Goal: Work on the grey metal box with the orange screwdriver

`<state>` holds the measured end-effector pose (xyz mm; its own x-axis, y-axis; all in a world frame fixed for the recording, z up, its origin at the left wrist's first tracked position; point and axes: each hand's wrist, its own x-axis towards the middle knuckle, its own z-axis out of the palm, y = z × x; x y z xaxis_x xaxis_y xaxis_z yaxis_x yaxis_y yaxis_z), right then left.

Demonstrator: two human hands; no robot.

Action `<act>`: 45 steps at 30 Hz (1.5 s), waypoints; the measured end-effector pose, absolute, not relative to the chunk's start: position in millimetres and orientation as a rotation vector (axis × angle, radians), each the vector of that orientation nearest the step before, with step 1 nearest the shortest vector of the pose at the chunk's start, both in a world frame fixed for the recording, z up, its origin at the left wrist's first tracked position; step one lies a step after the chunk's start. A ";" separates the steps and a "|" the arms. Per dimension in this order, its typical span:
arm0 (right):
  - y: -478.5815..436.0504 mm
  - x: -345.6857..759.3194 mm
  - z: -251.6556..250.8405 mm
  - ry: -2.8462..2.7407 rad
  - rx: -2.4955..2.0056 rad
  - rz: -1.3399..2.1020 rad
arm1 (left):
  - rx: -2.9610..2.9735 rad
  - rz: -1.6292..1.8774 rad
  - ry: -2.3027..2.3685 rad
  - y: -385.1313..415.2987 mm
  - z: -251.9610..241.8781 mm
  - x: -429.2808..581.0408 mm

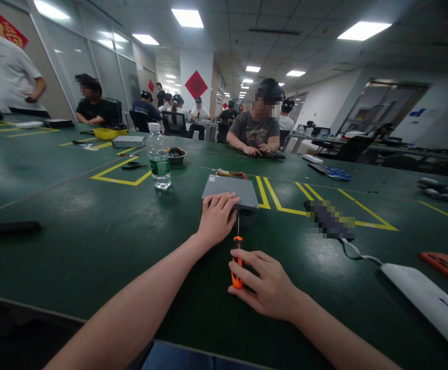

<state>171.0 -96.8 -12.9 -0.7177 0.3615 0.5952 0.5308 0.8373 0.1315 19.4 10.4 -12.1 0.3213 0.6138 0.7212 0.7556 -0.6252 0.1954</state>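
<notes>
A grey metal computer power supply point(229, 189) lies on the green table in front of me, its bundled cables point(229, 174) at the far side. My left hand point(217, 218) grips its near left part, fingers bent over the top; the thumb is partly hidden. In my right hand point(264, 280) is an orange and black screwdriver point(238, 277), held by the handle between fingers and thumb. Its thin shaft points away from me and reaches the near face of the power supply. The tip's exact contact cannot be made out.
Left of the power supply stands a water bottle point(159, 159), with a small bowl point(176, 155) behind it. Rightward lie a blurred dark device point(330, 218), a white cabled power bank-like box point(424, 303) and an orange phone-like case point(447, 270). A person point(255, 123) sits opposite.
</notes>
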 end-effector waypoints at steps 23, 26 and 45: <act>-95.0 171.2 -17.5 -2.401 -0.666 -0.350 | -2.319 -1.277 -1.235 12.8 -16.2 18.1; -97.5 170.3 -14.1 -2.433 -0.712 -0.266 | -2.305 -1.267 -1.245 11.8 -15.8 18.4; -97.1 171.7 -13.3 -2.403 -0.680 -0.427 | -2.270 -1.211 -1.389 10.9 -14.1 20.4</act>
<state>171.7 -97.1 -13.3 -0.6894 0.3670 0.6245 0.5596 0.8173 0.1374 20.4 10.9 -14.1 0.2150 0.6396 0.7381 0.8183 -0.5305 0.2213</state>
